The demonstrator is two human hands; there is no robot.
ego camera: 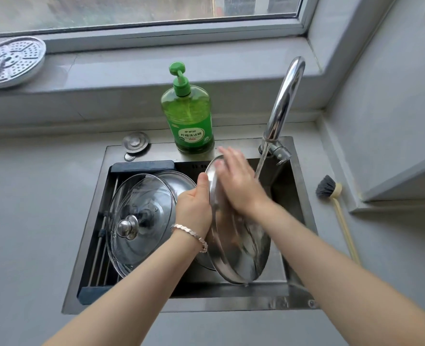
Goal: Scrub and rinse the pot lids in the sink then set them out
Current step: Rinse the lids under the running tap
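Note:
A steel pot lid stands on edge in the sink, under water running from the faucet. My left hand grips its left rim, thumb up along the edge. My right hand lies flat with straight fingers on the lid's inner face, slightly blurred. A glass lid with a steel knob leans on a rack at the sink's left. Another steel lid shows partly behind it.
A green dish soap bottle stands behind the sink, with a round drain plug to its left. A dish brush lies on the counter at the right. A perforated steamer plate rests on the windowsill at the far left.

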